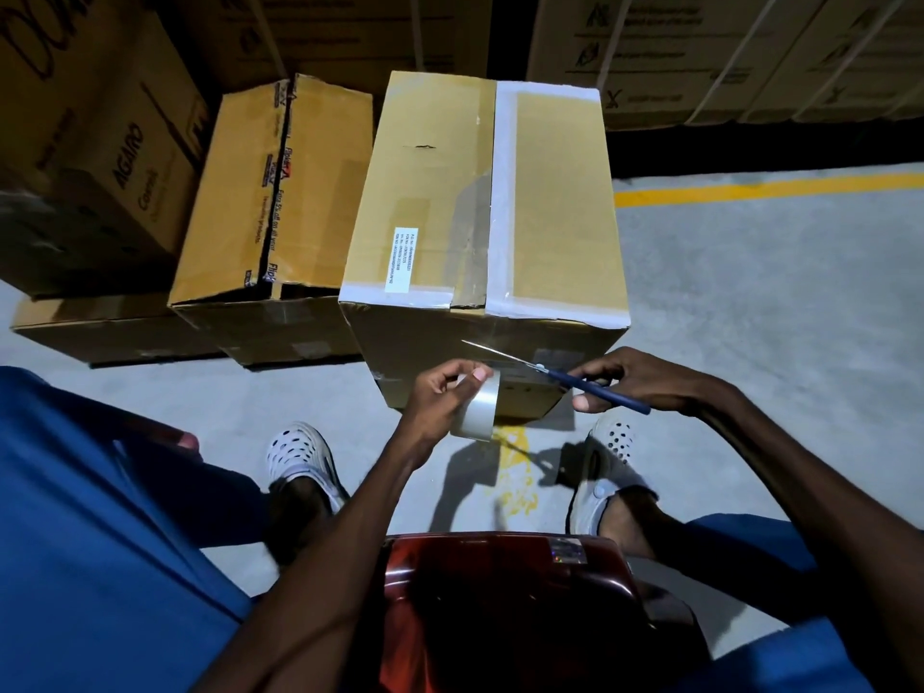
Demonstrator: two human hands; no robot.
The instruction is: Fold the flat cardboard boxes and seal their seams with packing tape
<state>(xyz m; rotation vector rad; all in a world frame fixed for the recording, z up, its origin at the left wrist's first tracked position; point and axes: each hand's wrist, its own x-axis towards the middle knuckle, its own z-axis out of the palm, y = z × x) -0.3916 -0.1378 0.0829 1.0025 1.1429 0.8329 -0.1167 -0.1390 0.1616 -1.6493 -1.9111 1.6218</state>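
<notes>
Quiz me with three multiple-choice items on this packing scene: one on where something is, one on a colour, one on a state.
1. Where is the tape roll?
A. on top of the box
B. in the left hand
C. on the floor

2. What colour are the scissors' handles?
A. blue
B. red
C. yellow

3. How is the box's top seam?
A. gaping open
B. taped shut
C. cut away

Answers:
1 B: the left hand grips the roll in front of the box.
2 A: the scissors in the right hand have blue handles.
3 B: tape runs along the closed centre seam.
</notes>
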